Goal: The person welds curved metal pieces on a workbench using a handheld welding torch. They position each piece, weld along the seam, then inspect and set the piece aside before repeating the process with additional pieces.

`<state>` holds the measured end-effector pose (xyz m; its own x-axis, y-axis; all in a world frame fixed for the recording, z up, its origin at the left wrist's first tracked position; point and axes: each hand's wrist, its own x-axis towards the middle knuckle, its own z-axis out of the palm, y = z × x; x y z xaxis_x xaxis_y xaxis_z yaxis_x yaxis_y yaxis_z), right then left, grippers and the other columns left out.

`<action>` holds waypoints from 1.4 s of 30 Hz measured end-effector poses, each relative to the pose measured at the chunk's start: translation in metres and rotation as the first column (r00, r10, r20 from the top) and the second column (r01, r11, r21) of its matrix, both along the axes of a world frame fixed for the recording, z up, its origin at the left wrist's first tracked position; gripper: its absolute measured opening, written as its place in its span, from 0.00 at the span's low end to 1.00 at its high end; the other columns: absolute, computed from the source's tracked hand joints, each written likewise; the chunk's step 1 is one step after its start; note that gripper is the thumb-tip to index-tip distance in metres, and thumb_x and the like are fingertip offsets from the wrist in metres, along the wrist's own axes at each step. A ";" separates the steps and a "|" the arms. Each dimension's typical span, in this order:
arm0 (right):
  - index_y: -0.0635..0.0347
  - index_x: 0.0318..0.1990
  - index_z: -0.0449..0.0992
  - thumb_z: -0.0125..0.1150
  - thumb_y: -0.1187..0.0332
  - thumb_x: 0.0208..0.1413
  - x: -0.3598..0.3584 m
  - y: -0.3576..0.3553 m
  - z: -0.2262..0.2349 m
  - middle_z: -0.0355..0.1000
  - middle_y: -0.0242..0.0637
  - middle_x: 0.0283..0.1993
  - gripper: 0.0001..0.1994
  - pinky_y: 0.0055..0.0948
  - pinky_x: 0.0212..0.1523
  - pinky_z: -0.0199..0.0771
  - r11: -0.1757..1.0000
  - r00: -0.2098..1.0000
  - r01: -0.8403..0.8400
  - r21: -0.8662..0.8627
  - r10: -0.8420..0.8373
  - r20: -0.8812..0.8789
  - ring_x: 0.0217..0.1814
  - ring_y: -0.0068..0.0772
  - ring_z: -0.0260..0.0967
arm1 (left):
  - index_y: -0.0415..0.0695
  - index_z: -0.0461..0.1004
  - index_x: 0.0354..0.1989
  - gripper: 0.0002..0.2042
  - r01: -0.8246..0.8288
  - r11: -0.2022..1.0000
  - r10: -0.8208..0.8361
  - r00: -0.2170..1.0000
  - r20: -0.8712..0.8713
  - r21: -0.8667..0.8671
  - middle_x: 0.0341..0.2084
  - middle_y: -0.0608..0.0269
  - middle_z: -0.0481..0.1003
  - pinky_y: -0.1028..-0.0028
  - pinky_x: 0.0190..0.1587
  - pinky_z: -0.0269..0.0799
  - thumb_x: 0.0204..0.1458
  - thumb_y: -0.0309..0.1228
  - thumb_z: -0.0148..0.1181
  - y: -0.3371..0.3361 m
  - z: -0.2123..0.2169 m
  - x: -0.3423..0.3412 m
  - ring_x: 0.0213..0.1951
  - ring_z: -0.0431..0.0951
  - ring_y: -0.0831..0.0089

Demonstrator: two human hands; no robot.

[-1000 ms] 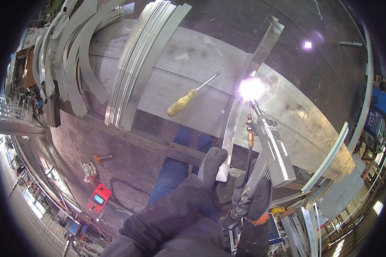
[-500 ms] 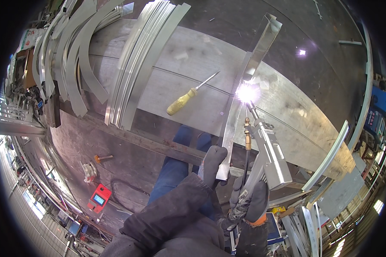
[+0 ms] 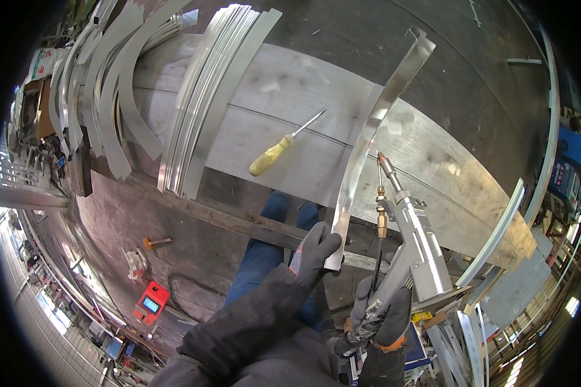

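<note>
A grey glove covers my left hand (image 3: 315,250), which pinches the near end of a long, bent metal strip (image 3: 358,164). The strip stands on edge across a flat sheet-metal plate (image 3: 290,90) and runs away from me. In my gloved right hand (image 3: 394,316) is a silver handheld welding gun (image 3: 417,235), its copper-coloured nozzle pointing at the strip with a small gap. No arc glows at the tip. A thin wire guide with brass fittings (image 3: 381,213) runs along the gun's left side. On the plate left of the strip lies a screwdriver (image 3: 272,156) with a yellowish handle.
Stacked metal strips (image 3: 206,97) lie across the plate's left part, with curved strips (image 3: 113,97) beyond them. A beam (image 3: 239,226) runs along the near side. Below left are a red device with a screen (image 3: 151,302) and an orange-headed hammer (image 3: 156,243). A pale curved strip (image 3: 494,232) rests at right.
The bright welding arc has gone out. The gun's nozzle has drawn back slightly from the strip, down and to the right. My left hand still grips the strip, its fingers slightly shifted.
</note>
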<state>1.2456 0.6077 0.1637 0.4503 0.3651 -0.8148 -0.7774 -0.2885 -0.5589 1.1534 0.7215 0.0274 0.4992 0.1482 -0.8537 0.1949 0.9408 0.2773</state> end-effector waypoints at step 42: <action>0.70 0.42 0.74 0.46 0.40 0.69 0.024 0.021 -0.028 0.72 0.38 0.22 0.33 0.23 0.17 0.68 0.997 0.998 0.063 0.034 -0.062 -0.009 0.18 0.27 0.69 | 0.42 0.66 0.45 0.17 0.088 0.988 -0.090 0.996 0.012 0.125 0.33 0.60 0.73 0.73 0.21 0.63 0.60 0.45 0.53 0.008 -0.030 0.021 0.25 0.70 0.77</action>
